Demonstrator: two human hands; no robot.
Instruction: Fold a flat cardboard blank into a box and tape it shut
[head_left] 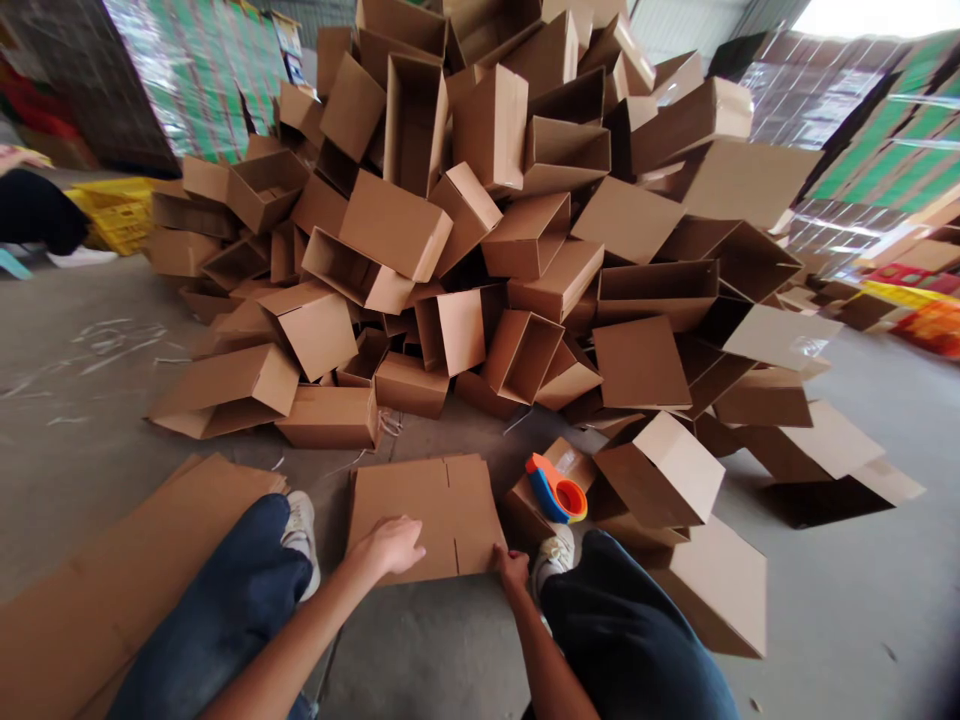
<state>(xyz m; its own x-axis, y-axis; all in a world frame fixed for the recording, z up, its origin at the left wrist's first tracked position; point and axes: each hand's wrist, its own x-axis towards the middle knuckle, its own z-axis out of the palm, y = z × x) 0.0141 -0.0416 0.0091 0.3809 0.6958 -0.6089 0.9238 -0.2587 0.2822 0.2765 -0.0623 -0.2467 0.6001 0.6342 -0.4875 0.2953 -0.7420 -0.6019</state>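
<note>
Between my feet a flattened cardboard box (412,490) lies low over the floor, its slits and fold lines showing. My left hand (394,545) is on its upper face, near the close edge, with the fingers curled in. At the close right corner my right hand (512,567) pinches the edge of that flat box between thumb and fingers. Just beyond the right hand, an orange and blue tape dispenser (556,490) sits against a small carton (527,510), beside my right shoe (553,555).
A tall heap of open cardboard boxes (487,240) fills the space ahead. More flat cardboard (97,570) lies by my left leg. Some cartons (716,580) stand close to my right knee. Far left are a yellow crate (120,215) and part of another person (37,210).
</note>
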